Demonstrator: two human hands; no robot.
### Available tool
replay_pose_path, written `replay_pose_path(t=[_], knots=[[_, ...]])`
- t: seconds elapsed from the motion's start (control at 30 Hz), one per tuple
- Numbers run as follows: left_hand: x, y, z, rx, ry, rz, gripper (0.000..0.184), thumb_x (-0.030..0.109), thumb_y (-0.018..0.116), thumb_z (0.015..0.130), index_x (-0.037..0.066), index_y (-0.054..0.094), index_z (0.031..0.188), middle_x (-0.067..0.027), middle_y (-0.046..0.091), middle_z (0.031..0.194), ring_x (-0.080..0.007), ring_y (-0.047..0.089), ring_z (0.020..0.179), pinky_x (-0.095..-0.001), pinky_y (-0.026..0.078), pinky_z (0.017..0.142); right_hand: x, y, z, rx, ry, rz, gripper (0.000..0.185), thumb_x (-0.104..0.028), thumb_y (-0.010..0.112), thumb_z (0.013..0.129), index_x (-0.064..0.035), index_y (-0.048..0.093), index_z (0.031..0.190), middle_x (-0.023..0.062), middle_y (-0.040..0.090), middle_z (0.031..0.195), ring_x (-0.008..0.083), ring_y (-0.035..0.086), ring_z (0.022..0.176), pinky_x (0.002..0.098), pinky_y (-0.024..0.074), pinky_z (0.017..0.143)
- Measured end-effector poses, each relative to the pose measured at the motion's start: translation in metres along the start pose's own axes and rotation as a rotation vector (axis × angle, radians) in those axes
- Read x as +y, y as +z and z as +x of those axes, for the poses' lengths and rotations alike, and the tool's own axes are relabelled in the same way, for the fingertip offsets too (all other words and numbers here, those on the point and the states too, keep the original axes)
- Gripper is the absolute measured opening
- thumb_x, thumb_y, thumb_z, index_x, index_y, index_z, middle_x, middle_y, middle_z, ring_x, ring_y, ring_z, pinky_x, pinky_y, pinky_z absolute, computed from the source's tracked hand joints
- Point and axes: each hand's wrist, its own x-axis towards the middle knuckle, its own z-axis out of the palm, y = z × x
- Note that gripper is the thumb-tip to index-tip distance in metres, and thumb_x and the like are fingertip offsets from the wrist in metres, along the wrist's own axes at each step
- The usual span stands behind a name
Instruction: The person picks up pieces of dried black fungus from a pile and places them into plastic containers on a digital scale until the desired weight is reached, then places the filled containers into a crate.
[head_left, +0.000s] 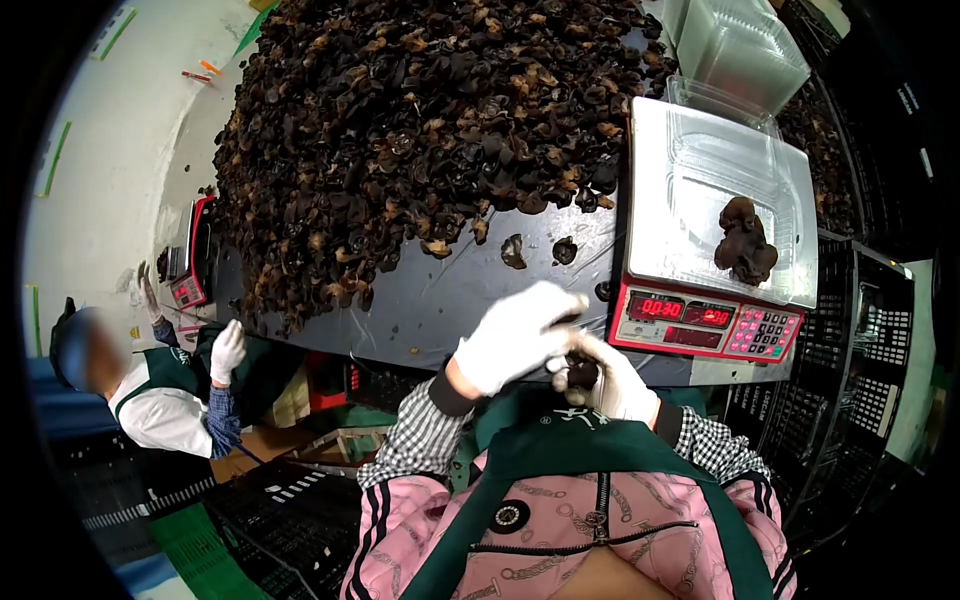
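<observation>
My right hand [612,383], in a white glove, curls around a dark wood ear mushroom [580,373] close to my apron. My left hand [520,335], also gloved in white, reaches over beside it with fingers stretched out and partly apart; nothing shows in them. Ahead on the right stands a red digital scale [705,322] with lit red digits. On its steel plate lies a clear plastic tray [690,190], holding a few brown wood ear mushrooms [746,243] at its right side.
A large heap of wood ear mushrooms [430,120] covers the dark table [450,290]; a few loose pieces [513,251] lie nearer. Stacked clear trays [745,55] stand behind the scale. Black crates [840,370] are at right. Another gloved person [165,400] works at left by a second scale [187,290].
</observation>
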Motion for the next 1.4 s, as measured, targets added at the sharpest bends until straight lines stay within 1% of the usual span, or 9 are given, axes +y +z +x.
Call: replay_pose_path(t=[0.1, 0.2, 0.53, 0.83, 0.93, 1.0, 1.07, 1.17, 1.4], knots=[[-0.029, 0.014, 0.045, 0.347, 0.103, 0.278, 0.021, 0.01, 0.069, 0.091, 0.006, 0.072, 0.111, -0.0132, 0.069, 0.108, -0.0314, 0.067, 0.096, -0.0365, 0.054, 0.087, 0.001, -0.001, -0.007, 0.062, 0.017, -0.052, 0.028, -0.034, 0.059, 0.101, -0.0106, 0.065, 0.087, 0.0015, 0.059, 0.08, 0.0134, 0.05, 0.064, 0.0262, 0.0394, 0.058], [-0.048, 0.024, 0.073, 0.353, 0.132, 0.489, 0.019, 0.008, 0.068, 0.089, 0.007, 0.072, 0.107, -0.0117, 0.067, 0.099, -0.0303, 0.065, 0.096, -0.0371, 0.053, 0.085, 0.0, -0.006, -0.009, 0.046, 0.021, -0.054, 0.028, -0.033, 0.059, 0.102, -0.0085, 0.065, 0.088, 0.0018, 0.058, 0.079, 0.0135, 0.05, 0.063, 0.0268, 0.0402, 0.058], [-0.028, 0.064, 0.053, 0.121, 0.155, 0.323, 0.022, 0.014, 0.067, 0.09, 0.006, 0.067, 0.11, -0.0117, 0.06, 0.099, -0.0321, 0.065, 0.092, -0.0411, 0.055, 0.079, -0.002, -0.006, -0.013, -0.085, 0.002, -0.138, 0.039, -0.022, 0.056, 0.094, -0.0022, 0.061, 0.128, 0.0105, 0.074, 0.107, 0.0165, 0.069, 0.082, 0.0267, 0.0485, 0.066], [0.003, 0.025, -0.018, 0.103, 0.042, 0.021, 0.025, 0.015, 0.075, 0.087, 0.006, 0.072, 0.11, -0.0102, 0.063, 0.092, -0.0247, 0.064, 0.076, -0.0344, 0.053, 0.07, -0.017, 0.016, -0.022, -0.155, -0.048, 0.035, 0.079, -0.013, 0.054, 0.083, -0.0143, 0.032, 0.159, 0.0122, 0.049, 0.152, 0.0269, 0.06, 0.126, 0.0361, 0.0525, 0.094], [0.009, -0.003, -0.025, -0.014, 0.207, 0.227, 0.027, 0.021, 0.076, 0.087, 0.008, 0.073, 0.111, -0.0105, 0.065, 0.091, -0.0278, 0.067, 0.083, -0.0355, 0.054, 0.073, -0.013, 0.014, -0.02, -0.101, -0.077, 0.044, 0.061, -0.013, 0.056, 0.086, -0.0089, 0.047, 0.147, 0.0084, 0.061, 0.132, 0.0255, 0.063, 0.119, 0.0343, 0.0525, 0.088], [-0.02, -0.008, -0.009, 0.251, 0.286, 0.333, 0.023, 0.018, 0.074, 0.089, 0.007, 0.073, 0.109, -0.0106, 0.065, 0.092, -0.029, 0.067, 0.084, -0.0356, 0.054, 0.075, -0.007, 0.012, -0.018, -0.033, -0.091, 0.016, 0.046, -0.016, 0.057, 0.09, -0.0072, 0.057, 0.134, 0.0093, 0.065, 0.12, 0.0235, 0.065, 0.108, 0.0321, 0.0509, 0.08], [-0.036, -0.005, 0.01, 0.484, -0.078, 0.368, 0.023, 0.016, 0.072, 0.09, 0.007, 0.072, 0.112, -0.0111, 0.066, 0.096, -0.0299, 0.067, 0.088, -0.0358, 0.054, 0.079, 0.0, 0.005, -0.016, -0.014, -0.107, -0.006, 0.032, -0.02, 0.059, 0.093, -0.0061, 0.064, 0.121, 0.0098, 0.068, 0.107, 0.0213, 0.065, 0.095, 0.0306, 0.0484, 0.072], [-0.065, 0.0, 0.03, 0.546, -0.137, 0.486, 0.029, 0.013, 0.07, 0.09, 0.006, 0.068, 0.118, -0.0126, 0.064, 0.1, -0.0309, 0.066, 0.094, -0.0362, 0.053, 0.082, 0.002, 0.0, -0.011, -0.056, -0.13, -0.014, 0.022, -0.027, 0.063, 0.098, -0.0051, 0.068, 0.096, 0.0083, 0.063, 0.078, 0.0164, 0.056, 0.067, 0.0298, 0.0428, 0.059], [-0.056, -0.003, -0.026, 0.305, -0.099, 0.397, 0.015, 0.002, 0.066, 0.084, 0.009, 0.071, 0.096, -0.0102, 0.064, 0.09, -0.0306, 0.067, 0.082, -0.0363, 0.054, 0.073, -0.018, 0.011, -0.024, 0.015, -0.158, -0.13, 0.02, -0.02, 0.062, 0.101, -0.0022, 0.068, 0.109, 0.0059, 0.062, 0.079, 0.0136, 0.053, 0.057, 0.0259, 0.0396, 0.049]])
